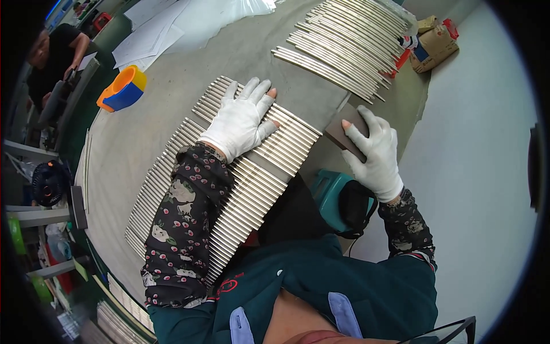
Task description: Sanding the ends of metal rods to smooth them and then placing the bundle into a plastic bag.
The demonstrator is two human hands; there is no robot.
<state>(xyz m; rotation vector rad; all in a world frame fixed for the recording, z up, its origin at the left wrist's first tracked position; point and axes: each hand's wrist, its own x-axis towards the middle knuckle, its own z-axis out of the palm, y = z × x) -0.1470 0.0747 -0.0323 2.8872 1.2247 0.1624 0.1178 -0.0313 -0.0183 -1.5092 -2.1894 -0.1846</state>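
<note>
My left hand (240, 121), in a white glove with some bare fingertips, lies flat with its fingers spread on a row of thin silvery metal rods (289, 135). The rods lie side by side on the grey tabletop, and a gap splits the row into an upper and a lower group. At the table's edge to the right, my right hand (375, 152), gloved the same way, grips a brown rectangular block (339, 136). The block sits close to the rod ends, and I cannot tell whether it touches them. Part of it is hidden behind the fingers.
Another batch of metal rods (344, 49) lies at the far right of the table. An orange, yellow and blue tape roll (125, 89) stands at the left, near paper sheets (152, 37). A cardboard box (433, 49) is beyond the right edge. A person (57, 57) sits far left.
</note>
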